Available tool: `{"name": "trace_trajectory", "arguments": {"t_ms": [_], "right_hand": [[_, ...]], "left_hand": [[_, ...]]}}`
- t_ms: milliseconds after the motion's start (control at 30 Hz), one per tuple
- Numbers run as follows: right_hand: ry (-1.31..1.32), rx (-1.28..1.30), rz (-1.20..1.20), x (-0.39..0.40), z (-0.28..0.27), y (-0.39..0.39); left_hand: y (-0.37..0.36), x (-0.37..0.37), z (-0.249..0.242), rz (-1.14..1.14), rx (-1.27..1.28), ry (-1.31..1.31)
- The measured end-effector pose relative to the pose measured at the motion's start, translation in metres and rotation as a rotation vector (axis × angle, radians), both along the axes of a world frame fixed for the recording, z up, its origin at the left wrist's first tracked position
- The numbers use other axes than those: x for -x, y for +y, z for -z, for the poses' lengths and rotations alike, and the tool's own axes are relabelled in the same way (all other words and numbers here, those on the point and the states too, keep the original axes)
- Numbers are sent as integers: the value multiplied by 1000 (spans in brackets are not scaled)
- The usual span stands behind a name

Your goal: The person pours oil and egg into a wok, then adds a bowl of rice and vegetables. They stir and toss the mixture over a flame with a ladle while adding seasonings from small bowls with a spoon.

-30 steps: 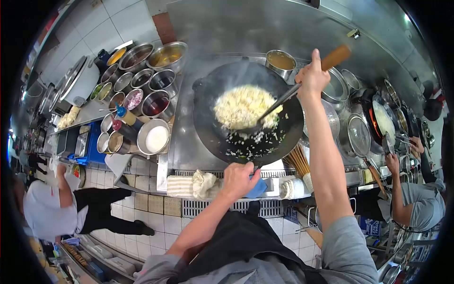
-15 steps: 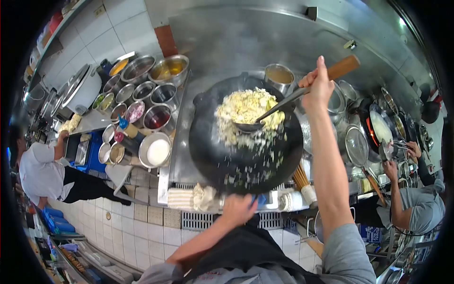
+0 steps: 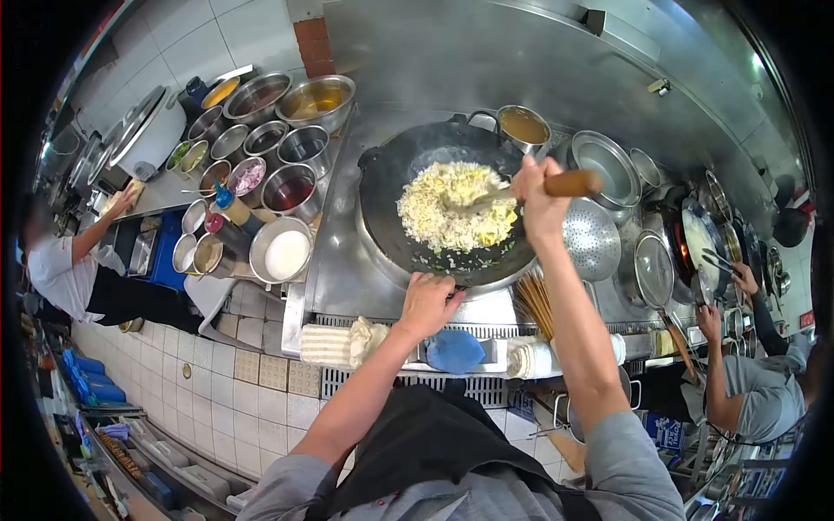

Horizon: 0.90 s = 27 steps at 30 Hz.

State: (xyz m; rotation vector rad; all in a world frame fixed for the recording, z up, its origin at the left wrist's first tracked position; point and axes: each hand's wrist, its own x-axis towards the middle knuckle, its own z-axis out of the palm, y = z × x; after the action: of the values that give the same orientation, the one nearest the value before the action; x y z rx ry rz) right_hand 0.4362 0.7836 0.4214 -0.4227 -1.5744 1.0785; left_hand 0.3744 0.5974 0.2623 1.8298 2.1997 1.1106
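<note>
Head view, right hand point(image 3: 540, 201): it is gripping the ladle point(image 3: 573, 183), with the fingers wrapping firmly around it, and the wooden end is sticking out to the right.
Ladle's metal part: it is reaching to the left into the food (it is appearing blurred, so I cannot tell how deep it is going).
Left hand point(image 3: 427, 304): it is resting at the near edge of the wok point(image 3: 387, 174), with the fingers pointing over the rim and the thumb standing apart to the right; how tightly they are holding the rim, I cannot tell.
Food: a mound of white grains with yellow pieces point(image 3: 447, 213) is lying in the middle of the wok, and small pale and green bits are scattering below it.
Wok: it is sitting on the steel counter point(image 3: 334, 291), in front of the person.
Cloths: a blue cloth point(image 3: 453, 351) is lying just beside the left hand, nearer to the body, and a striped towel point(image 3: 326, 346) is lying farther left.
Right of the wok: a pot of brown liquid point(image 3: 528, 148) is standing near its far edge, a perforated strainer point(image 3: 592, 239) is lying beyond the right forearm, and a bundle of thin sticks point(image 3: 534, 306) is leaning near the forearm.
Other people: a person in white point(image 3: 61, 269) is standing at the far left, and a person in grey point(image 3: 756, 395) is working at the right.
</note>
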Motion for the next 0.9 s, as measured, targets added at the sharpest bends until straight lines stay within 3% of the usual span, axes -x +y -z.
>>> {"name": "trace_trajectory", "arguments": {"t_ms": [100,233,300,433,500,567,633,733,767,833,900], "right_hand": [[230,36,-59,-20,-31,11],[331,126,-13,-13,16,26],[302,178,62,14,5,31],[291,135,-233,7,0,-10],[-134,-207,-284,-7,9,-23],[-154,-30,-290,19,-5,-3],[45,119,-229,34,-43,-2],[324,167,-260,25,-27,-11],[290,63,-260,29,4,-5],[133,34,-304,32,9,9],[0,75,-172,48,-36,12]], "left_hand": [[-3,-1,-1,-18,-50,17],[-3,-1,3,-9,-60,42],[-4,0,-2,12,-12,71],[-6,-6,-2,-72,-23,98],[-3,-10,-8,-90,-29,123],[-5,-14,-10,-120,69,98],[-6,-13,-8,-120,72,97],[-3,-10,-6,-116,45,86],[-3,-10,-6,-119,58,98],[-2,-10,-9,-126,71,106],[-6,-12,-12,-104,100,119]]}}
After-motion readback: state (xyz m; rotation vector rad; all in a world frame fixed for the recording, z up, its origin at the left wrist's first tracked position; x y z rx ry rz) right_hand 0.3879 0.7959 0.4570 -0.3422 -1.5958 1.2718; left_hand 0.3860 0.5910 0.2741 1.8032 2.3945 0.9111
